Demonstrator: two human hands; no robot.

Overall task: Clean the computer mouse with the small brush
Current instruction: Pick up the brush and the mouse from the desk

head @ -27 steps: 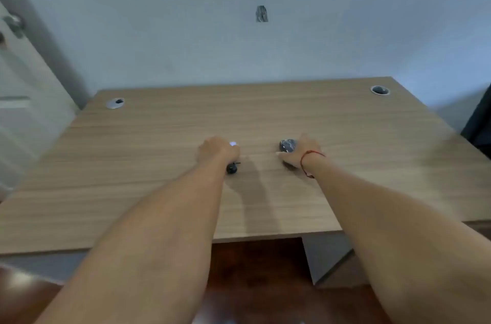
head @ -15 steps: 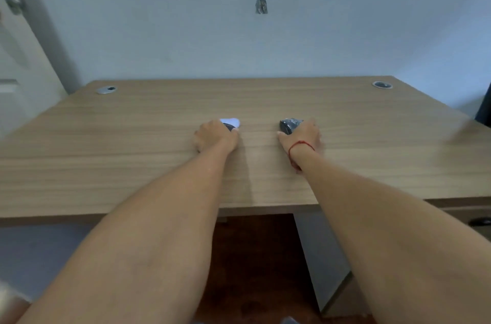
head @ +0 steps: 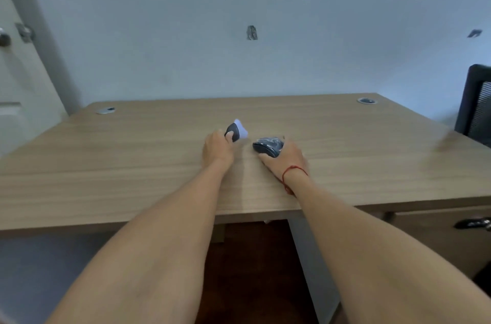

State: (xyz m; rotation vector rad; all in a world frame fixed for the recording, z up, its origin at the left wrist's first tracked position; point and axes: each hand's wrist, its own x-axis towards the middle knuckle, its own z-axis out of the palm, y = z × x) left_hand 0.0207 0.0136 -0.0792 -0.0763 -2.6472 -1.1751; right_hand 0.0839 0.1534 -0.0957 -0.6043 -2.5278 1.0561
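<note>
Both hands lifted since — one brush (head: 236, 132), one mouse (head: 268, 146).

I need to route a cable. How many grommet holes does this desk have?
2: one grommet at the desk's far left corner, another grommet at the far right corner. None looks hidden.

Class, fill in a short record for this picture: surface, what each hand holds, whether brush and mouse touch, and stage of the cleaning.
surface: wooden desk
left hand: grips the small brush, white tip up
right hand: holds the dark mouse at the desk
brush and mouse: apart, not touching
stage: brushing not yet begun
</note>
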